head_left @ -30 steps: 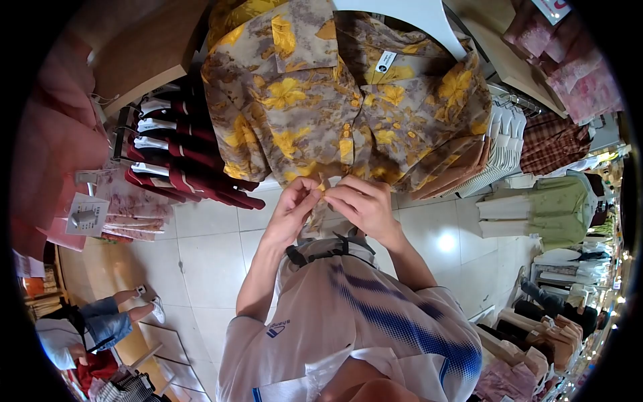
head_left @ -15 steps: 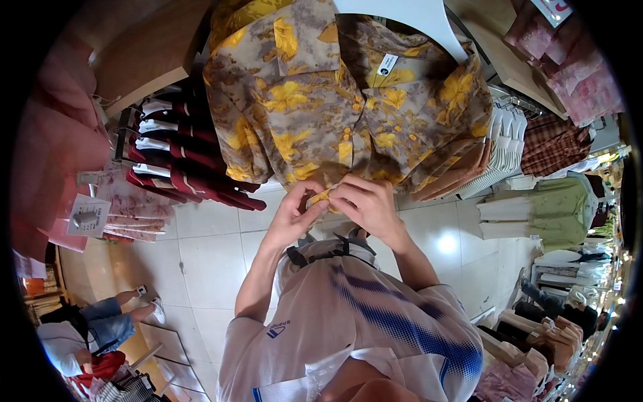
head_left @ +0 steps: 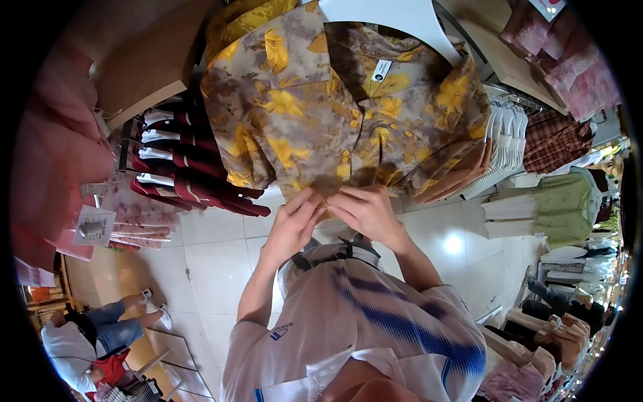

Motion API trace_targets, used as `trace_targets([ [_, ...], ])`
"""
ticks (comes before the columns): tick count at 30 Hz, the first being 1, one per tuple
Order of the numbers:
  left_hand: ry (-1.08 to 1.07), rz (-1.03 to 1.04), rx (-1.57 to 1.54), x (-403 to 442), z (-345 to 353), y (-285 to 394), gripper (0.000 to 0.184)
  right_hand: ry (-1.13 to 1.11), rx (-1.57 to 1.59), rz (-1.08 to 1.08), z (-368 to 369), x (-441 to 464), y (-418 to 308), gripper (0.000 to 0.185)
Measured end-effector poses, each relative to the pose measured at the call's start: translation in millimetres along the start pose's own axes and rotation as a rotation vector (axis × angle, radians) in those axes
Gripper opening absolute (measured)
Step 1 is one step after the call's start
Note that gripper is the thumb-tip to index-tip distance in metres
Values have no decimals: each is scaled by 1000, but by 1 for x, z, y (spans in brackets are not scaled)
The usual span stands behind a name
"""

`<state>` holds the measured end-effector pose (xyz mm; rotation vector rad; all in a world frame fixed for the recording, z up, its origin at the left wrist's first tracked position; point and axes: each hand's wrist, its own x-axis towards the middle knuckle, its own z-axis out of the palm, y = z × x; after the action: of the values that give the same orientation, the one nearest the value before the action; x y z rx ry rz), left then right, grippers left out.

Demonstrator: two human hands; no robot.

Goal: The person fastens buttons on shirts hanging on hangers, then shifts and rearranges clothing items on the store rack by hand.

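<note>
We've got a floral shirt [head_left: 288, 127] on a white hanger [head_left: 388, 13], its neck label [head_left: 381, 70] too small to read; below, left hand [head_left: 295, 220] and right hand [head_left: 365, 211] meet, forearms stretched forward, fingers pinching its hem.

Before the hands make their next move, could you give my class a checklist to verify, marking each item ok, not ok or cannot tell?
1. Contact: ok; the left hand and right hand meet at the lower front of the yellow-and-grey floral fabric shirt.
2. Either hand free for something else: not ok; both are occupied there.
3. Exact bit of cloth pinched: cannot tell; the hands hide most of it.
4. Curved white hanger in place: ok; it shows at the shirt's neck.
5. Small rectangular white label clear of the hands: ok; it sits inside the neckline, apart from them.
</note>
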<state>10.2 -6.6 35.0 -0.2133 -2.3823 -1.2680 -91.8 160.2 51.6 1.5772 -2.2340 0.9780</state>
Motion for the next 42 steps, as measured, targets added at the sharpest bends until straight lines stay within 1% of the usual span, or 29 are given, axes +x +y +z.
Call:
trace_targets([
  [1, -1, 0, 1, 0, 0, -1, 19, 1, 1, 1, 0, 1, -1, 10],
  [3, 16, -25, -90, -2, -1, -5, 20, 55, -9, -71, 1, 2, -1, 10],
  [7, 17, -20, -121, -2, -2, -10, 20, 86, -20, -105, 5, 2, 0, 12],
  [9, 38, -96, -169, -2, -1, -8, 20, 91, -67, -106, 5, 2, -2, 11],
  [13, 96, -74, -128, 1, 1, -11, 19, 70, -136, -110, 5, 0, -4, 11],
  [15, 109, -73, -69, 0, 4, -15, 18, 24, -199, -158, 5, 0, -5, 12],
  [19, 77, -107, 43, -1, 5, -8, 17, -4, -236, -157, 2, -2, -6, 13],
  [22, 23, -129, 16, 0, 2, -11, 21, -12, -258, -153, 2, -3, -8, 13],
  [25, 14, -106, -63, 1, 0, -12, 17, -3, -246, -153, 1, -3, -9, 14],
  [27, 3, -100, -145, 0, 1, -16, 16, 7, -197, -153, 3, -4, -8, 25],
  [28, 3, -100, -144, -1, 1, -15, 16, 8, -197, -153, 3, -4, -8, 25],
  [31, 29, -78, -81, -1, 7, -11, 17, 38, -182, -132, 6, -3, -9, 21],
  [33, 82, -23, 102, -2, 13, -10, 22, 73, -141, -60, 8, -2, -11, 16],
  [34, 84, -22, 102, -2, 16, -11, 22, 73, -142, -62, 8, -2, -11, 16],
  [36, 159, 87, 271, -2, 21, -13, 30, 94, -69, -19, 9, 0, -10, 10],
  [37, 160, 88, 272, -1, 21, -15, 30, 95, -69, -21, 9, 0, -11, 10],
  [39, 184, 142, 313, -1, 22, -17, 33, 114, 35, 62, 10, -1, -12, 8],
  [40, 185, 143, 314, -2, 23, -20, 33, 115, 34, 60, 10, -1, -12, 8],
  [42, 201, 66, 134, -4, 27, -24, 31, 148, 102, 119, 11, -1, -9, 7],
])
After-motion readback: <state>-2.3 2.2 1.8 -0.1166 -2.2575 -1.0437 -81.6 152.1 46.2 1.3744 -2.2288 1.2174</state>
